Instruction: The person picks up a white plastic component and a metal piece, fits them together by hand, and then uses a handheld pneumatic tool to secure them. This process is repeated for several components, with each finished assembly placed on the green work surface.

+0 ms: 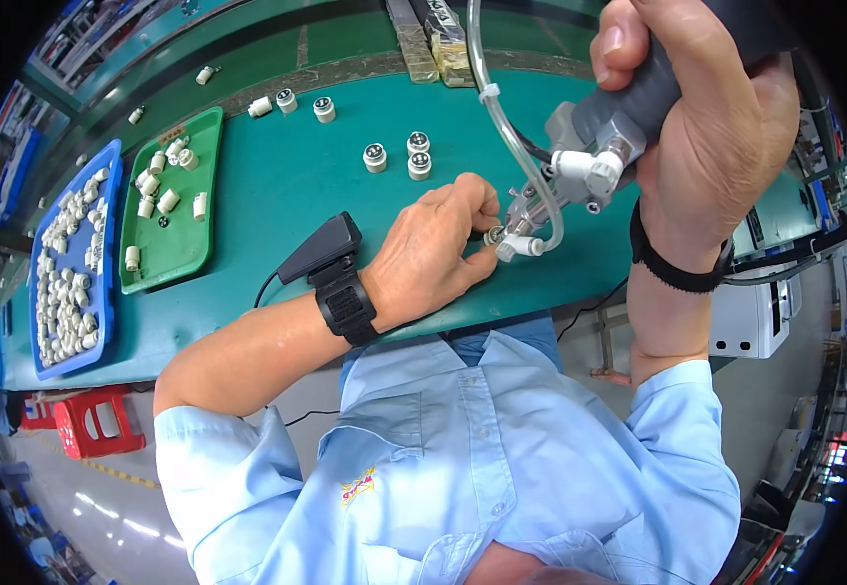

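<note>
My right hand (721,132) is wrapped round the grey body of a powered screwdriver (628,97), which has metal fittings and a clear air tube (487,68). The tool slants down to the left over the table. At its tip, my left hand (433,244) pinches a small part (492,235), mostly hidden by the thumb and fingers. A few white cylindrical parts with dark tops stand upright on the green mat beyond my left hand, among them one white cylinder (374,158) and another cylinder (419,166). My left wrist wears a black strap with a small black device (321,247).
On the left, a green tray (175,268) holds several white cylinders, and a blue tray (106,322) beside it holds many more. More cylinders (324,109) stand near the table's far edge. Metal bars (413,49) lie at the back. A cable (784,258) leads off my right wristband.
</note>
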Motion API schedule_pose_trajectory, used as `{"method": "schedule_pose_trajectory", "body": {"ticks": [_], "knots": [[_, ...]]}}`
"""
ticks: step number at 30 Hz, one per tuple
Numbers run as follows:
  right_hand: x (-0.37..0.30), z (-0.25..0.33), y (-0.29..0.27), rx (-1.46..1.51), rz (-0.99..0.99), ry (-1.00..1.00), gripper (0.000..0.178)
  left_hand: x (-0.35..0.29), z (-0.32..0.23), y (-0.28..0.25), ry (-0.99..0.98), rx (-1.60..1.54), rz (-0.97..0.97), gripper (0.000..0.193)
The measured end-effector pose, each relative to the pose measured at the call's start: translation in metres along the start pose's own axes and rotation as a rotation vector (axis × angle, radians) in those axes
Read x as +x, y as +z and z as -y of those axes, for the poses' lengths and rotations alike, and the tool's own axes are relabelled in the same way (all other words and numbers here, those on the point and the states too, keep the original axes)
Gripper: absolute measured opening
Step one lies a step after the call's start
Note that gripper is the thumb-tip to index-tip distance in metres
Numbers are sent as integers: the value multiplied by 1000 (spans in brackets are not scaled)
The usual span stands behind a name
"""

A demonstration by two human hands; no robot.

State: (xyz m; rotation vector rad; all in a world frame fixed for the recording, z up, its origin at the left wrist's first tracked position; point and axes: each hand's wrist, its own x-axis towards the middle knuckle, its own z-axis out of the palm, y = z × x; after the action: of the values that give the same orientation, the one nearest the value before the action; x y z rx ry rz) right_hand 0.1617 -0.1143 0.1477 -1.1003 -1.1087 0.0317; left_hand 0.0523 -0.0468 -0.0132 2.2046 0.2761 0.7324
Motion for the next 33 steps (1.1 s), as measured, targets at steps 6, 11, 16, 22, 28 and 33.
{"method": "schedule_pose_trajectory", "body": {"ticks": [6, 11, 16, 22, 28, 33], "knots": [[0, -9, 2, 46, 53, -3, 22, -1, -1, -5, -18, 69, 33, 41], [5, -21, 0, 68, 46, -13, 20, -1, -3, -4, -34, 24, 37, 42], [-4, -12, 7, 131, 78, 35, 17, -3, -1, -3, -10, 83, 21, 41], [-10, -7, 15, 142, 84, 60, 17, 0, 1, -1, 159, 156, -102, 42], [22, -61, 10, 1016, 369, -243, 17, 1, -1, -1, 6, 97, -21, 41], [51, -34, -46, 441, 172, -322, 24, -1, -1, -1, -31, 36, -36, 37]]}}
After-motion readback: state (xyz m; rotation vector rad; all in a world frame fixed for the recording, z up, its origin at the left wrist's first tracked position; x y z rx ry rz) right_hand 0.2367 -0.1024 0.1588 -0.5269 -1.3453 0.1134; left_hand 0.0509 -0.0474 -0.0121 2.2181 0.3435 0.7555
